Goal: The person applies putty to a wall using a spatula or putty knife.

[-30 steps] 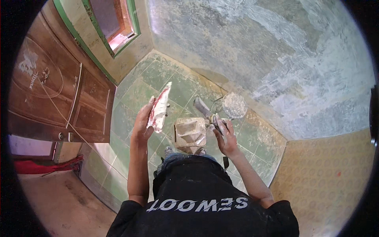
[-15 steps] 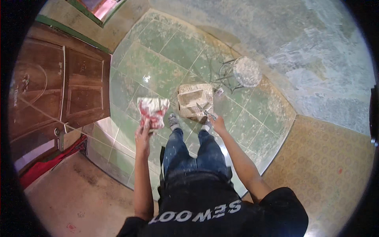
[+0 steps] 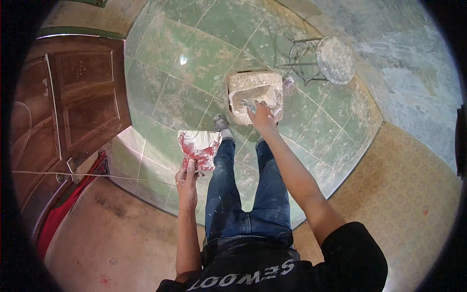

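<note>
My left hand (image 3: 187,179) grips the narrow end of a red plastic spreader (image 3: 198,158), thumb on top. White plaster coats much of its wide face. Ahead and to the right, my right hand (image 3: 262,117) is closed around the patterned handle of a small trowel (image 3: 249,105). Its blade reaches down into a plaster-smeared rectangular tub (image 3: 270,95), so the tip is hidden. Beneath the tub is a square, plaster-spattered stool (image 3: 250,78), just beyond my feet.
A round-topped metal stool (image 3: 335,59) stands by the grey wall (image 3: 404,63) at far right. Brown wooden doors (image 3: 87,92) are on the left, with a cord (image 3: 116,176) crossing below them. Plaster spots the green tiled floor (image 3: 194,78).
My right hand has moved the trowel forward into the tub. The spreader in my left hand has tilted, showing more plaster on its face. The whole view has shifted.
</note>
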Demonstrator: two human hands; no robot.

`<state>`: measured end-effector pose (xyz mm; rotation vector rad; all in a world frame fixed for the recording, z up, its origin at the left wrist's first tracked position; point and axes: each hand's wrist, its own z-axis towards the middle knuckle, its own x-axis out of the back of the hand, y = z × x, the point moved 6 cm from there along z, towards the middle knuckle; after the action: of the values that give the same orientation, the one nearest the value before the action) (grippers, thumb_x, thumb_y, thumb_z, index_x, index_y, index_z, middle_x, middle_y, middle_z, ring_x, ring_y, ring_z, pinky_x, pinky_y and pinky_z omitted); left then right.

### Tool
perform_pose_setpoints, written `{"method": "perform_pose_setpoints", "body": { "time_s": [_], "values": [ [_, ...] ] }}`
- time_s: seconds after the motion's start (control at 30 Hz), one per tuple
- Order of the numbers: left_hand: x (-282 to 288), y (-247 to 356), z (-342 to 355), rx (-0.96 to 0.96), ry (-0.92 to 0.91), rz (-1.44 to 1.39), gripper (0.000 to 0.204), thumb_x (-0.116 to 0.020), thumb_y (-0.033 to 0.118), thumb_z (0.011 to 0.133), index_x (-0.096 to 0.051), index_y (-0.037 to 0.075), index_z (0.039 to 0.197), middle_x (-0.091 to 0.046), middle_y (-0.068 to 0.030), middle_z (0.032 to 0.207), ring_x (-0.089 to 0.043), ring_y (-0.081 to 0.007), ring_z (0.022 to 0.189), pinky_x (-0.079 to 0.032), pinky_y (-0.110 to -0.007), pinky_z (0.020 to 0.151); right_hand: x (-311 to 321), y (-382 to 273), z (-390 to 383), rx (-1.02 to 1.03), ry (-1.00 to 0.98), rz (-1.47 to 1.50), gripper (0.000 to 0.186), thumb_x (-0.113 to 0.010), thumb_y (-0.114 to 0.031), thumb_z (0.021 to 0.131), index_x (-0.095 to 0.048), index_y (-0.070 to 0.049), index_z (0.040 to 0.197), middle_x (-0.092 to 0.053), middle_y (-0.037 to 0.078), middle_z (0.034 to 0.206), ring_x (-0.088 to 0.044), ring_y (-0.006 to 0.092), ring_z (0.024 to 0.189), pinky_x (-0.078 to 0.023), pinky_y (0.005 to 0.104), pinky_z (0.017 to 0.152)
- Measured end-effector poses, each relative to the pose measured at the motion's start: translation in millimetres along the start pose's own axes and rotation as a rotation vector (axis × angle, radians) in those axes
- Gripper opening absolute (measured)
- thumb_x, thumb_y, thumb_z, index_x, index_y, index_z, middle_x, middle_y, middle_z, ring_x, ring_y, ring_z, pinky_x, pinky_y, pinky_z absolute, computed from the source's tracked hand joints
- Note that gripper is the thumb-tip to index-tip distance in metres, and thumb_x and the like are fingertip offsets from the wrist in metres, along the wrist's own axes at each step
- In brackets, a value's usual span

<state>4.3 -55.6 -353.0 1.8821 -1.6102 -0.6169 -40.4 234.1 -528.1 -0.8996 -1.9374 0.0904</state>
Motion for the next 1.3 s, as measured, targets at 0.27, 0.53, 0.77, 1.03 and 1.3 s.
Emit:
{"method": "perform_pose_setpoints", "body": {
  "time_s": [0.27, 0.53, 0.77, 1.03, 1.3],
  "values": [
    [13.3, 3.0, 10.0, -0.022, -0.068, -0.032, 0.019, -0.055, 0.023, 0.095, -0.062, 0.008, 0.102, -0.062, 0.0012, 0.097, -0.056, -0.0095, 0.087, -0.044, -0.029, 0.074, -54.5, -5.1, 22.9, 0.000, -0.133, -0.092, 0.053, -0.060, -0.038, 0.084, -0.050, -0.008, 0.126, -0.050, 0.014, 0.123, -0.045, 0.0311, 0.121, -0.041, 0.0478, 0.096],
    [7.2, 15.6, 3.3, -0.052, 0.005, -0.061, 0.023, -0.056, 0.025, 0.094, -0.064, 0.003, 0.094, -0.062, -0.0005, 0.085, -0.053, -0.0087, 0.074, -0.044, -0.026, 0.069, -52.8, -25.1, 26.8, 0.011, -0.293, -0.224, 0.061, -0.059, -0.041, 0.085, -0.041, -0.011, 0.134, -0.043, 0.017, 0.135, -0.039, 0.0335, 0.128, -0.037, 0.0498, 0.101],
    [-24.6, 50.6, -14.0, -0.098, -0.095, -0.118, 0.024, -0.058, 0.025, 0.093, -0.065, 0.002, 0.091, -0.062, -0.0021, 0.083, -0.052, -0.0094, 0.071, -0.045, -0.026, 0.067, 24.7, -4.8, -15.3, 0.040, 0.125, -0.005, 0.053, -0.053, -0.042, 0.089, -0.048, -0.005, 0.128, -0.045, 0.022, 0.130, -0.041, 0.0400, 0.124, -0.039, 0.0467, 0.098],
    [-90.2, 81.6, -72.8, -0.139, -0.300, 0.017, 0.027, -0.060, 0.027, 0.092, -0.066, 0.002, 0.094, -0.066, -0.0047, 0.085, -0.059, -0.0102, 0.072, -0.045, -0.023, 0.065, 133.5, -37.3, -171.2, 0.132, 0.036, 0.757, 0.033, -0.046, -0.008, 0.091, -0.057, -0.007, 0.122, -0.065, 0.013, 0.092, -0.063, 0.0211, 0.081, -0.048, 0.0335, 0.072],
    [-314.3, 65.2, -203.9, -0.269, -0.679, -0.029, 0.027, -0.055, 0.028, 0.095, -0.063, 0.002, 0.099, -0.064, -0.0028, 0.083, -0.058, -0.0100, 0.073, -0.046, -0.025, 0.065, 302.1, 43.0, -273.0, 0.314, -0.013, 1.704, 0.045, -0.041, -0.037, 0.099, -0.054, 0.000, 0.120, -0.059, 0.007, 0.111, -0.056, 0.0178, 0.096, -0.042, 0.0343, 0.091]
  ]
}}
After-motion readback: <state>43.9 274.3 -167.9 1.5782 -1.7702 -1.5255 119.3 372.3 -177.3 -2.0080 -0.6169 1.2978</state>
